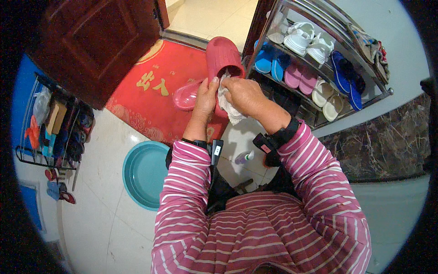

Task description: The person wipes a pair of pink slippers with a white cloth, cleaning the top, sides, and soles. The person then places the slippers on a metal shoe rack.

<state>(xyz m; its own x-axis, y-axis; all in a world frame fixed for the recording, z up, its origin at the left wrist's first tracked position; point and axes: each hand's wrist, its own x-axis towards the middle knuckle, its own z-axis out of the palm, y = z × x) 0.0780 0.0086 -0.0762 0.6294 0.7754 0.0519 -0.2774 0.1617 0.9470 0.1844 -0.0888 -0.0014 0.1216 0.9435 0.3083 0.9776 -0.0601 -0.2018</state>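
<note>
My left hand (206, 99) grips the side of a red rubber slipper (223, 54), its closed toe pointing away from me. A crumpled white cloth (228, 106) is held in my right hand (244, 94), and part of it reaches into the slipper's opening. The fingertips of my right hand are partly hidden by the cloth. Below the held slipper, a second red slipper (186, 97) lies on the red doormat (160, 113), left of my left hand.
A teal plastic basin (145, 174) stands on the tiled floor at left. Between my forearms is a bottle (243, 157). A metal shoe rack (316, 66) with several pairs stands at right, another rack (56, 137) at far left. A dark red door (102, 41) stands beside the doorway.
</note>
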